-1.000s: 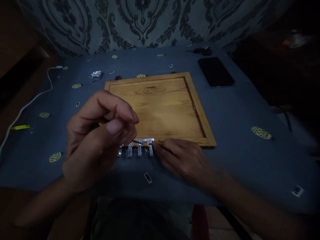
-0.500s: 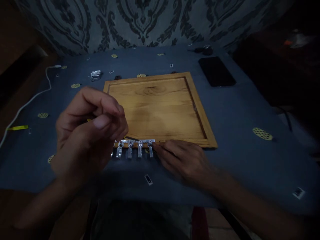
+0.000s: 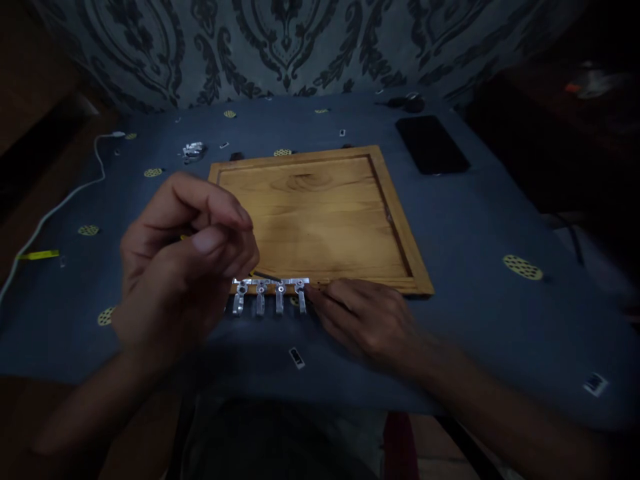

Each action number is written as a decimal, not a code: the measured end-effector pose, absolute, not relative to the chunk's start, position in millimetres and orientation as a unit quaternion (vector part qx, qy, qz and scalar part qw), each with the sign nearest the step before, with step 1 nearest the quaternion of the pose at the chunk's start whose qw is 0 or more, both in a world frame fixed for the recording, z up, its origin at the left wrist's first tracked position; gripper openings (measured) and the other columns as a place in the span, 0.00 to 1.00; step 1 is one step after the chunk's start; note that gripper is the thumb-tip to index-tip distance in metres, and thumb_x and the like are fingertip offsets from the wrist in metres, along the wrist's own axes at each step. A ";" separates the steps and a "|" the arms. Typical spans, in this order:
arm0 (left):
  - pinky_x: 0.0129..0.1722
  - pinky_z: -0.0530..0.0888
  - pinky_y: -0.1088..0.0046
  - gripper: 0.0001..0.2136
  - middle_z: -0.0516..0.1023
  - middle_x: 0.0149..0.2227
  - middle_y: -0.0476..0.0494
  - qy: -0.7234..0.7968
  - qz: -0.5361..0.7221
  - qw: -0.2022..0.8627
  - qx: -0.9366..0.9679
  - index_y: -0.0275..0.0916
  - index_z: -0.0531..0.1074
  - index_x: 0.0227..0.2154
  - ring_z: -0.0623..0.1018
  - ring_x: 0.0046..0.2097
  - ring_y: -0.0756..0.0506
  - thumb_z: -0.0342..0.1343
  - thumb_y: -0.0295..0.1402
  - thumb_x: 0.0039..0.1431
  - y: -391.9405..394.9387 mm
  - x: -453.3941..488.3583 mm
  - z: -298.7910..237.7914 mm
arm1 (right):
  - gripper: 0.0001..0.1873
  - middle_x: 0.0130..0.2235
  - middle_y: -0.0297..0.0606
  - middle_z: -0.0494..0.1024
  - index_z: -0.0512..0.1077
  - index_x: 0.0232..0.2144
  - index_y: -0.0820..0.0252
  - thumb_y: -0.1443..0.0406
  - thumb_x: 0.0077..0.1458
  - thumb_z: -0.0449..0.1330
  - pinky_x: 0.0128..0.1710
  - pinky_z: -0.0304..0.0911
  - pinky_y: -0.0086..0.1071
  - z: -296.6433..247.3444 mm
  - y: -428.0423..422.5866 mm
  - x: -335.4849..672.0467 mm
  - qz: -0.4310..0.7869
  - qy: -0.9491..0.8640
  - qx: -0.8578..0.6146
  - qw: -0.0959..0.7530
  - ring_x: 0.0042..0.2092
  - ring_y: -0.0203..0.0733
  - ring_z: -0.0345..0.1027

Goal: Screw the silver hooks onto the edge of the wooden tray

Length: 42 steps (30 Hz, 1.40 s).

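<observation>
My left hand (image 3: 187,263) is closed around what looks like a screwdriver (image 3: 267,276), with bits of yellow showing at the fist and a thin dark shaft. The shaft slants down to the right, its end close to a screw in a row of silver metal hooks (image 3: 261,291). These hooks lie along the front edge of a framed wooden board (image 3: 305,220), their ends hanging over it. With bent fingers, my right hand (image 3: 367,317) grips the board's front edge, fingertips beside the rightmost hook. The undersides of its fingers are hidden.
A black phone (image 3: 433,145) lies at the back right, with a dark object (image 3: 413,102) behind it. Loose silver metal pieces (image 3: 193,152) sit behind the board. A white cable (image 3: 75,190) and a yellow strip (image 3: 40,255) are at the left of the patterned blue cloth (image 3: 470,320).
My left hand has shifted slightly to the right, still closed on the screwdriver. My right hand and the board stay almost where they were.
</observation>
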State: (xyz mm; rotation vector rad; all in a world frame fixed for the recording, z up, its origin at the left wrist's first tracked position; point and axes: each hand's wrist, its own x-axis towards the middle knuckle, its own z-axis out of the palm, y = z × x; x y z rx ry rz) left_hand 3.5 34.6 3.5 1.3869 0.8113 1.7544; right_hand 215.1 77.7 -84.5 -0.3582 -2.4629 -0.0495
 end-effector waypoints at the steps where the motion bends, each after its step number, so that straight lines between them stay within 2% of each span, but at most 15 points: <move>1: 0.18 0.58 0.74 0.07 0.59 0.20 0.53 0.310 0.687 0.371 0.542 0.38 0.81 0.34 0.57 0.21 0.53 0.58 0.25 0.63 34.9 5.0 3.1 | 0.11 0.27 0.34 0.75 0.77 0.38 0.69 0.73 0.69 0.54 0.26 0.65 0.32 -83.8 77.5 215.0 -0.021 -0.938 -0.136 0.318 0.29 0.35 0.69; 6: 0.21 0.59 0.72 0.09 0.60 0.21 0.52 0.345 0.669 0.406 0.519 0.40 0.82 0.34 0.57 0.22 0.52 0.57 0.22 0.62 37.9 14.6 2.8 | 0.15 0.27 0.35 0.75 0.77 0.40 0.69 0.72 0.71 0.50 0.27 0.64 0.33 -82.1 77.4 214.7 -0.027 -0.946 -0.137 0.294 0.29 0.37 0.70; 11: 0.21 0.58 0.73 0.09 0.59 0.20 0.53 0.290 0.676 0.432 0.522 0.34 0.81 0.34 0.57 0.21 0.53 0.56 0.21 0.62 45.5 21.2 -1.0 | 0.13 0.29 0.37 0.78 0.77 0.42 0.69 0.73 0.70 0.51 0.29 0.65 0.33 -84.5 78.1 215.9 -0.014 -0.946 -0.133 0.295 0.30 0.37 0.72; 15: 0.22 0.59 0.73 0.07 0.61 0.20 0.53 0.303 0.668 0.443 0.516 0.35 0.82 0.34 0.58 0.22 0.54 0.58 0.22 0.61 48.1 24.9 -2.4 | 0.15 0.29 0.36 0.78 0.76 0.43 0.67 0.71 0.72 0.48 0.29 0.66 0.33 -87.7 79.2 216.6 -0.011 -0.948 -0.134 0.288 0.30 0.37 0.71; 19: 0.22 0.60 0.74 0.11 0.61 0.20 0.53 0.305 0.663 0.455 0.511 0.35 0.82 0.34 0.59 0.22 0.54 0.55 0.19 0.59 48.4 28.0 -1.4 | 0.15 0.29 0.36 0.77 0.76 0.44 0.68 0.70 0.72 0.49 0.28 0.64 0.33 -89.6 79.1 216.9 -0.020 -0.948 -0.134 0.287 0.31 0.37 0.70; 25: 0.21 0.59 0.72 0.03 0.59 0.19 0.53 0.348 0.645 0.437 0.521 0.39 0.79 0.30 0.58 0.21 0.52 0.63 0.28 0.59 49.5 32.0 0.4 | 0.13 0.31 0.37 0.78 0.76 0.43 0.68 0.71 0.70 0.51 0.26 0.64 0.35 -88.9 78.5 216.8 -0.022 -0.945 -0.137 0.295 0.31 0.38 0.70; 31: 0.22 0.60 0.73 0.04 0.61 0.20 0.53 0.364 0.636 0.426 0.530 0.41 0.78 0.29 0.60 0.22 0.52 0.61 0.28 0.60 50.1 32.3 1.4 | 0.11 0.32 0.38 0.78 0.76 0.46 0.70 0.72 0.69 0.54 0.28 0.64 0.35 -90.7 78.4 217.7 -0.021 -0.946 -0.135 0.294 0.32 0.39 0.70; 34: 0.22 0.61 0.73 0.04 0.60 0.20 0.53 0.366 0.627 0.425 0.541 0.42 0.78 0.30 0.60 0.22 0.52 0.62 0.30 0.61 49.7 31.7 0.6 | 0.12 0.32 0.38 0.78 0.76 0.45 0.69 0.72 0.69 0.53 0.28 0.64 0.35 -91.1 77.8 217.7 -0.022 -0.944 -0.138 0.299 0.32 0.39 0.70; 37: 0.22 0.60 0.72 0.04 0.61 0.21 0.53 0.362 0.630 0.428 0.538 0.41 0.79 0.31 0.60 0.22 0.52 0.61 0.27 0.62 47.9 32.0 -0.3 | 0.12 0.32 0.39 0.78 0.76 0.43 0.69 0.72 0.70 0.52 0.28 0.63 0.35 -89.4 77.4 216.9 -0.020 -0.941 -0.139 0.307 0.32 0.39 0.70; 42: 0.26 0.66 0.70 0.04 0.67 0.24 0.49 0.393 0.597 0.439 0.544 0.40 0.80 0.35 0.65 0.26 0.50 0.61 0.28 0.64 45.3 32.8 2.6 | 0.13 0.30 0.37 0.77 0.76 0.41 0.68 0.71 0.70 0.51 0.29 0.64 0.36 -86.1 77.7 214.9 -0.012 -0.945 -0.138 0.295 0.29 0.39 0.70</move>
